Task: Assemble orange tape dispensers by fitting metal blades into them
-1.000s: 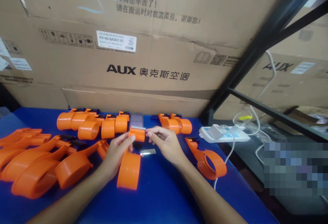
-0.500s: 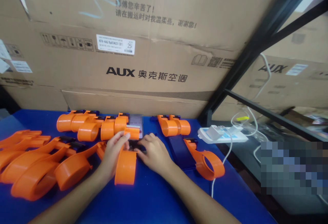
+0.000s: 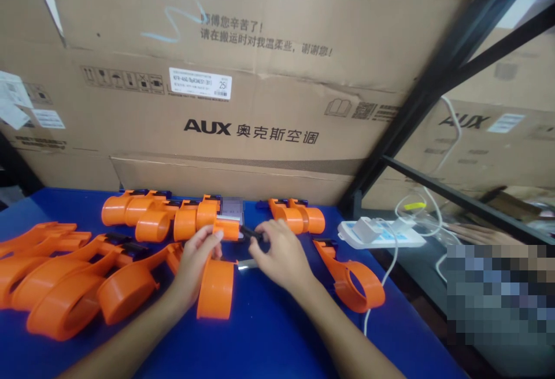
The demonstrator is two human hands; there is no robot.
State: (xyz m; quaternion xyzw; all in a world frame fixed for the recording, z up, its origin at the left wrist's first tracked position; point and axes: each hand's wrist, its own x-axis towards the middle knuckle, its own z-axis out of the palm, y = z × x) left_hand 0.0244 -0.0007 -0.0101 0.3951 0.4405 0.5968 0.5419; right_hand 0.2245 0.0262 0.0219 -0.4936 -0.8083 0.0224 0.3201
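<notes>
My left hand (image 3: 203,252) is closed around the upper part of an orange plastic tape dispenser (image 3: 215,289), whose wide ring hangs below the fingers. In my right hand (image 3: 281,252), a small black plastic piece (image 3: 251,233) is pinched between thumb and fingers. Its left end meets or nearly meets the orange head of the dispenser; whether they touch, I cannot tell. Beneath the right fingers shows a short shiny silver strip (image 3: 247,264). Close behind the hands stands a grey transparent-looking case (image 3: 233,208), partly covered.
More orange dispensers lie at left (image 3: 65,304) and along the back (image 3: 151,226) of the blue table (image 3: 260,338). Others sit at right (image 3: 359,283), near a white power strip (image 3: 381,233) with cables. A large carton (image 3: 260,96) and black rack post (image 3: 390,130) stand behind. Another person's arm (image 3: 489,233) is far right.
My right hand has shifted right and up, bringing the black piece into view beside the dispenser head. The silver strip now shows. Another person's arm has appeared at right, and the view has shifted slightly.
</notes>
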